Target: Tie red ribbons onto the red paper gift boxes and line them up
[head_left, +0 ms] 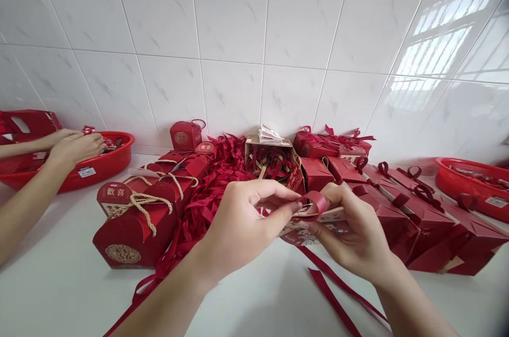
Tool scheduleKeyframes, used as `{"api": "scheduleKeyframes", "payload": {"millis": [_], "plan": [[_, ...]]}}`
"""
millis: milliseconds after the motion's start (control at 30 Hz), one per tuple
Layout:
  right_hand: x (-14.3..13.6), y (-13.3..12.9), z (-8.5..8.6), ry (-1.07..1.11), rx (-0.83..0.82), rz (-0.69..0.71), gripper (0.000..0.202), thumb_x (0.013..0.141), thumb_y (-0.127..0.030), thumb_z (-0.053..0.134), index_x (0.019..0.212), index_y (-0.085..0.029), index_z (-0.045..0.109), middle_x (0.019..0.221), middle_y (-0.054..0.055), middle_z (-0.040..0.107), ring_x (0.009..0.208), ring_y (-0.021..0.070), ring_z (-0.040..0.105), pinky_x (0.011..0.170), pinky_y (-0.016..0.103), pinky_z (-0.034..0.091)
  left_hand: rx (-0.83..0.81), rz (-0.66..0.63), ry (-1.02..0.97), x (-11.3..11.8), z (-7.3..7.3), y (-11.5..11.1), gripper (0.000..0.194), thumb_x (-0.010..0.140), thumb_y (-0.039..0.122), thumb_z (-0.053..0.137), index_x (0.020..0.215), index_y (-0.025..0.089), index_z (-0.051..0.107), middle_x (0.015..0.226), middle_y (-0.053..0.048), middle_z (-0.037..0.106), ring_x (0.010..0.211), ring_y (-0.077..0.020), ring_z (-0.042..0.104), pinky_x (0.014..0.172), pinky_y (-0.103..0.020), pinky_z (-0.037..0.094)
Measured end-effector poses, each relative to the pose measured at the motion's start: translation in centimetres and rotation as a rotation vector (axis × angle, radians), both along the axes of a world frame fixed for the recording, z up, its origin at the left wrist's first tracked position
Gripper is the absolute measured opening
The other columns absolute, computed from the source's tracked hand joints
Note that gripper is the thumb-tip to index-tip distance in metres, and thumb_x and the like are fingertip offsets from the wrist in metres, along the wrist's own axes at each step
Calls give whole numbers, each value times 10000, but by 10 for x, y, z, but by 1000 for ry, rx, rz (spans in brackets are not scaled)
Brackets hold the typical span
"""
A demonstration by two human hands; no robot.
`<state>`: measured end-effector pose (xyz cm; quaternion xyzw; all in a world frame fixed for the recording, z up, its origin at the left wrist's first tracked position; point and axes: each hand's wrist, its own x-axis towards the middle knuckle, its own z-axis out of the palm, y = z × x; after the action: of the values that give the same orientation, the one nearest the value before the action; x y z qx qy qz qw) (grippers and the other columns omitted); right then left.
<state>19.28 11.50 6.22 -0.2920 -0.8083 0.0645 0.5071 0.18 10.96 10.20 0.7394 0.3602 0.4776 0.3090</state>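
Note:
My left hand (254, 215) pinches a red ribbon loop (316, 204) at the top of a small printed box (304, 233), thumb and forefinger pressed together. On the other side, my right hand (348, 225) grips the box, with its thumb below and its fingers over the top edge. Loose ribbon ends (334, 294) hang down under the box over the white table. The hands and the loop hide part of the box's top. A long heap of red ribbons (207, 199) lies to the left of my left hand.
Red boxes with rope handles (137, 231) stand at the left, red boxes with ribbon loops (425, 220) at the right. An open box of ribbons (274, 159) is by the wall. Another person's hands (75, 148) reach over a red basket (121, 154); a second basket (473, 188) stands far right.

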Motion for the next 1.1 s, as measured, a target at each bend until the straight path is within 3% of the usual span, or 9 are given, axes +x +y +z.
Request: {"api": "scheduleKeyframes", "payload": {"millis": [133,367,567,767,933,1100], "plan": [[0,2,1,10,18,10,239,801,-76,631,900,-233,481,796,-4,559,643,125,562,577,251,479,66,-64,48,-1,2,-1,124,850,178,669,920,178,772,865,-8,771,791,-139,712,703,-200,568],[0,0,3,185,124,163,299,777,-12,624,922,-222,468,892,48,624,783,169,616,610,285,523,423,-311,20,-6,1,0,229,781,4,676,1001,58,710,922,-109,747,842,-165,694,769,-259,580],[0,-7,7,227,306,201,342,707,73,582,899,-198,501,801,25,651,713,170,609,656,360,511,632,-384,5,-4,1,-2,270,753,-88,653,968,70,694,929,-115,750,938,-162,702,893,-248,574],[1,-12,12,186,399,250,294,732,54,616,876,-178,507,820,41,692,701,159,607,614,339,489,619,-324,-2,-6,3,-4,323,762,-27,689,1069,72,677,1028,-122,698,982,-168,681,872,-232,586],[2,-17,13,193,416,264,118,889,-73,574,880,-173,512,820,56,711,712,160,619,621,343,485,634,-337,20,-7,3,-5,244,747,25,749,983,80,718,937,-119,713,918,-173,692,838,-237,590],[0,-20,13,212,464,240,125,898,-62,554,873,-177,511,804,46,703,683,149,613,612,329,481,621,-284,-50,-4,1,-6,162,720,26,777,860,95,734,871,-98,687,798,-152,702,748,-225,602]]}}
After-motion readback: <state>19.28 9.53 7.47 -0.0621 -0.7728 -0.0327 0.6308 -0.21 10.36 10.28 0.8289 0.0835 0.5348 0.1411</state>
